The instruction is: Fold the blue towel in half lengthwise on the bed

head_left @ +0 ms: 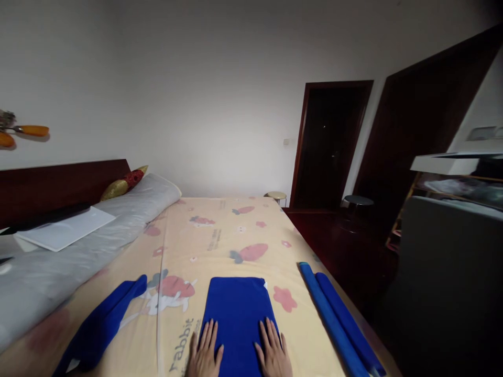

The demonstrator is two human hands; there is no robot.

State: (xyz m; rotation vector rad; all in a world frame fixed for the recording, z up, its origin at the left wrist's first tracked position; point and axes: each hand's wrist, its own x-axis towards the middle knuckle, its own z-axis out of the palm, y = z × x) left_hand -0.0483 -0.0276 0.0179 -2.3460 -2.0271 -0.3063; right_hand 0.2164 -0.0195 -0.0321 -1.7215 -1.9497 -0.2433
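A blue towel (239, 314) lies flat on the bed in front of me, with a small white tag at its far right corner. My left hand (206, 351) rests palm down on the towel's left edge, fingers spread. On the right edge, my right hand (273, 350) lies flat in the same way. To the left is a crumpled blue towel (102, 324). Two long rolled blue towels, a lighter roll (330, 317) and a darker roll (348, 322), lie side by side to the right, near the bed's edge. The towel's near end runs out of view.
The bed has a cream sheet (220, 230) with carrot and rabbit prints. Along its left side lies grey bedding (129, 230), bearing a white board (66, 229) and a red-gold cushion (126, 183). Two stools (277, 195) stand beyond; a dark cabinet-like block (448, 283) is at right.
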